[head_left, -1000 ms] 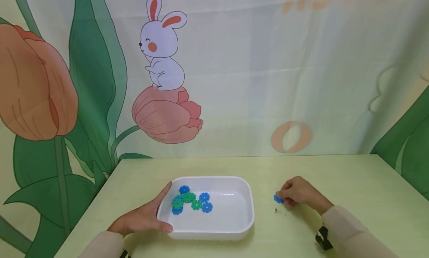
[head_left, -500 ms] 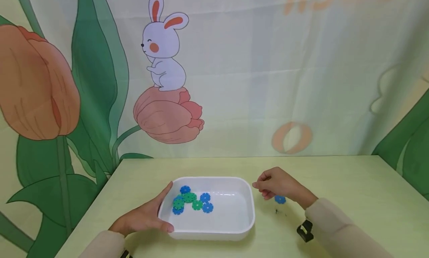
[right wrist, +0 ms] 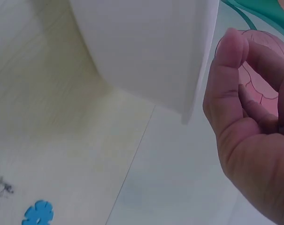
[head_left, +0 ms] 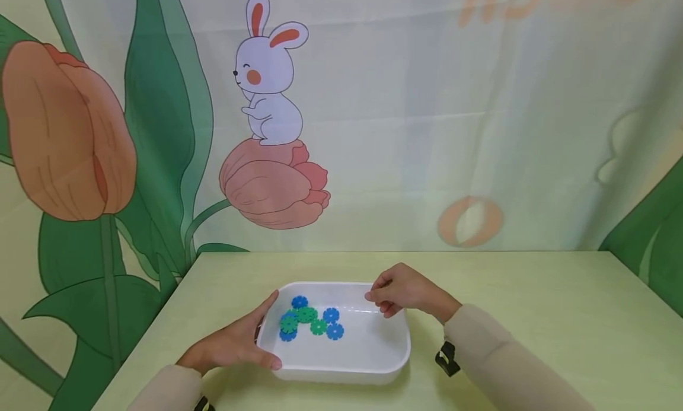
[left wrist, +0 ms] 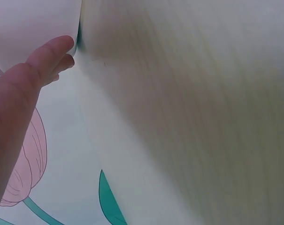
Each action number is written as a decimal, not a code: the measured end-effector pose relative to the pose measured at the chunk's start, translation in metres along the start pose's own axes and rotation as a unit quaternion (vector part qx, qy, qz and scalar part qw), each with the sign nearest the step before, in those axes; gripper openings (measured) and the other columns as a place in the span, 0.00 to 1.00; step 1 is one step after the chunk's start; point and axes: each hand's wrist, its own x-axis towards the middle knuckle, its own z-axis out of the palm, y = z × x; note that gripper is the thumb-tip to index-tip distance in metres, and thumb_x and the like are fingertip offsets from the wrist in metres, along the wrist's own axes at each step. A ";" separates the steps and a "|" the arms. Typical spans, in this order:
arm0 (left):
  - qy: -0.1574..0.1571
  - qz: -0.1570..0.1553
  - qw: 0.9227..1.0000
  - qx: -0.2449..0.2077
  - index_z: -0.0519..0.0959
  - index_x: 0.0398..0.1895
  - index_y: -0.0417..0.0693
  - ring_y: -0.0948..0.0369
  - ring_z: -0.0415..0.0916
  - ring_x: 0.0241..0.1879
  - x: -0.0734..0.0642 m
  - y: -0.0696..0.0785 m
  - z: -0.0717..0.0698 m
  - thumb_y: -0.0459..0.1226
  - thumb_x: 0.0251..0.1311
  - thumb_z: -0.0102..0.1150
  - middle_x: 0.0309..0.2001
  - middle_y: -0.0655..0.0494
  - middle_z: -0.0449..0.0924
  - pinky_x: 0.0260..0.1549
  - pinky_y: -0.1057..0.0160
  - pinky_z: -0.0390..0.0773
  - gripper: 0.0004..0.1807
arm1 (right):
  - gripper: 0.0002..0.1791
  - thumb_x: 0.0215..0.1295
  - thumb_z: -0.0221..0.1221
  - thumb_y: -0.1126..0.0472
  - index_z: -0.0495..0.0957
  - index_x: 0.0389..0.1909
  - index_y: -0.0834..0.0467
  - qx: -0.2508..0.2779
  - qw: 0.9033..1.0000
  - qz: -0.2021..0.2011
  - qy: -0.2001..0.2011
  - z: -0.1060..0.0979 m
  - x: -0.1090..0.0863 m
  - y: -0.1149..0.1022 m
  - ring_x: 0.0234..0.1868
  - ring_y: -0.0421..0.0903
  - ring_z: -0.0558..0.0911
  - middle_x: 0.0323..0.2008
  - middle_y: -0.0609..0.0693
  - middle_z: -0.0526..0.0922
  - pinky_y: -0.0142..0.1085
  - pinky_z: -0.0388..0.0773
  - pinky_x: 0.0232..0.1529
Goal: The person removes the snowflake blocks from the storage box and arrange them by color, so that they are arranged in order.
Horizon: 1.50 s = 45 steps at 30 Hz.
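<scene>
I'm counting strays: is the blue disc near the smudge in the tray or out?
Out: the blue disc lies on the table, apart from the tray.

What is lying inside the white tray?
Blue discs and green discs lie toward the left in the white tray. Some overlap, so covered parts of the lower ones cannot be seen.

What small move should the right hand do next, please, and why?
Probably the right hand should go left and down to pinch a blue disc in the white tray: that hand seems to hold nothing and hovers by the tray's far right corner, the left hand holds the tray, and another disc lies outside.
</scene>
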 end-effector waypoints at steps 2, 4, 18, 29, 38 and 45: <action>-0.001 -0.002 1.000 -0.001 0.32 0.81 0.48 0.45 0.61 0.65 0.001 0.000 0.000 0.41 0.53 0.76 0.77 0.38 0.45 0.64 0.40 0.64 0.66 | 0.08 0.64 0.66 0.63 0.81 0.33 0.66 -0.002 1.000 0.005 -0.001 0.004 0.004 -0.003 0.21 0.42 0.79 0.23 0.53 0.79 0.37 0.84 0.31; -0.004 0.001 1.000 0.001 0.32 0.81 0.48 0.44 0.61 0.65 0.001 0.000 0.000 0.41 0.53 0.76 0.77 0.38 0.45 0.64 0.40 0.64 0.66 | 0.08 0.64 0.66 0.63 0.82 0.33 0.65 -0.006 1.000 0.013 -0.002 0.009 0.007 -0.007 0.21 0.42 0.79 0.22 0.53 0.79 0.36 0.84 0.30; 0.012 -0.016 1.000 0.014 0.34 0.81 0.50 0.38 0.60 0.67 -0.002 0.000 -0.001 0.42 0.52 0.77 0.78 0.39 0.42 0.62 0.38 0.65 0.66 | 0.08 0.64 0.68 0.60 0.83 0.36 0.62 -0.044 0.997 0.056 -0.023 0.035 0.028 -0.025 0.23 0.44 0.79 0.24 0.53 0.80 0.34 0.83 0.31; -0.009 0.034 0.999 0.031 0.30 0.80 0.45 0.40 0.55 0.69 0.001 0.000 -0.010 0.45 0.48 0.79 0.77 0.36 0.42 0.65 0.37 0.59 0.72 | 0.07 0.64 0.68 0.61 0.84 0.35 0.62 -0.049 0.998 0.037 -0.034 0.031 0.033 -0.047 0.23 0.44 0.80 0.24 0.53 0.80 0.34 0.83 0.32; -0.006 0.046 0.999 0.026 0.31 0.79 0.44 0.40 0.54 0.69 -0.001 -0.007 -0.012 0.46 0.47 0.80 0.76 0.36 0.42 0.65 0.38 0.60 0.72 | 0.07 0.64 0.67 0.61 0.84 0.34 0.62 -0.052 0.996 0.063 -0.033 0.060 0.047 -0.048 0.23 0.45 0.80 0.24 0.54 0.80 0.33 0.83 0.31; -0.008 0.023 1.000 -0.001 0.30 0.80 0.45 0.40 0.60 0.67 -0.001 -0.008 -0.010 0.42 0.51 0.77 0.76 0.36 0.46 0.62 0.42 0.68 0.69 | 0.08 0.63 0.68 0.64 0.82 0.39 0.64 -0.061 0.994 0.082 -0.027 0.073 0.054 -0.044 0.23 0.45 0.79 0.23 0.55 0.80 0.34 0.83 0.31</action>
